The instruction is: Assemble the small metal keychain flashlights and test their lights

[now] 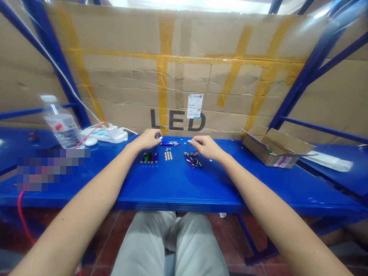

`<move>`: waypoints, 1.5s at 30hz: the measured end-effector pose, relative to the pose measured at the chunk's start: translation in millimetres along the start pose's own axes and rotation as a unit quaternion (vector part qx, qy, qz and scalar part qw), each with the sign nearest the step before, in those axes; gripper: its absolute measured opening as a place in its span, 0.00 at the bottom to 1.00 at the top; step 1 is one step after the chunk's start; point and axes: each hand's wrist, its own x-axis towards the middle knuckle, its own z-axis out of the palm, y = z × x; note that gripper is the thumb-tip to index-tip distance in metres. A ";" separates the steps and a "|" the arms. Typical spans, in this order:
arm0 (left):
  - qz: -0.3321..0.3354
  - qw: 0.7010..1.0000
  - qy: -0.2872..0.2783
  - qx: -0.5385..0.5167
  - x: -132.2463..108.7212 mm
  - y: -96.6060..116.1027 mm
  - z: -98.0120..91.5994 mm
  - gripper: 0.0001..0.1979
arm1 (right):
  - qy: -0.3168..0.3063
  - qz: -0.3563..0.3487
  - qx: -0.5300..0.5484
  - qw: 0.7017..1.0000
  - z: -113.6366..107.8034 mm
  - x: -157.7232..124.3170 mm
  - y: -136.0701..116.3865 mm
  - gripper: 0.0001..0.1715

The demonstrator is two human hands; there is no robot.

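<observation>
Head view, hands over the blue steel bench (178,191). My left hand (148,138) sits at top centre, fingers curled into a pinch, with a small bright bit (160,137) at the fingertips. My right hand (208,148) mirrors it just to the right, fingers drawn together around a small silvery piece (191,141). Both pieces are too small to tell what they are, or whether they are gripped or only touched.

A purple mini flashlight (170,143) lies flat on the bench between the hands, near both and apparently touching neither. Below it, a tight row of upright-looking anodized flashlight bodies (149,158), a small cluster of button cells (168,155), then silver caps (191,154) with coloured carabiner clips (192,164) heaped just under them.

Upper left of frame: a plastic water bottle (59,124) and a white power strip (105,134) with a red cable (89,135). Right side: an open cardboard box (276,148) on the bench. Behind everything, a taped cardboard sheet (178,76) printed LED stands against the blue shelving frame (310,73). Lower left, a pixelated patch (48,170) hides part of the bench.
</observation>
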 end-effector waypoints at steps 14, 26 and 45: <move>-0.275 0.909 -0.314 0.014 -27.6 -11.6 -32.6 0.10 | -0.012 0.008 -0.021 1.000 1.7 -0.2 2.7 0.18; -0.243 0.920 -0.308 0.007 -27.7 -10.1 -30.9 0.02 | -0.020 0.012 -0.020 1.000 1.2 -0.8 -0.4 0.19; 0.154 0.898 -0.013 -0.412 -32.1 86.3 36.0 0.09 | -0.089 0.062 0.260 0.959 16.1 -1.1 -6.0 0.24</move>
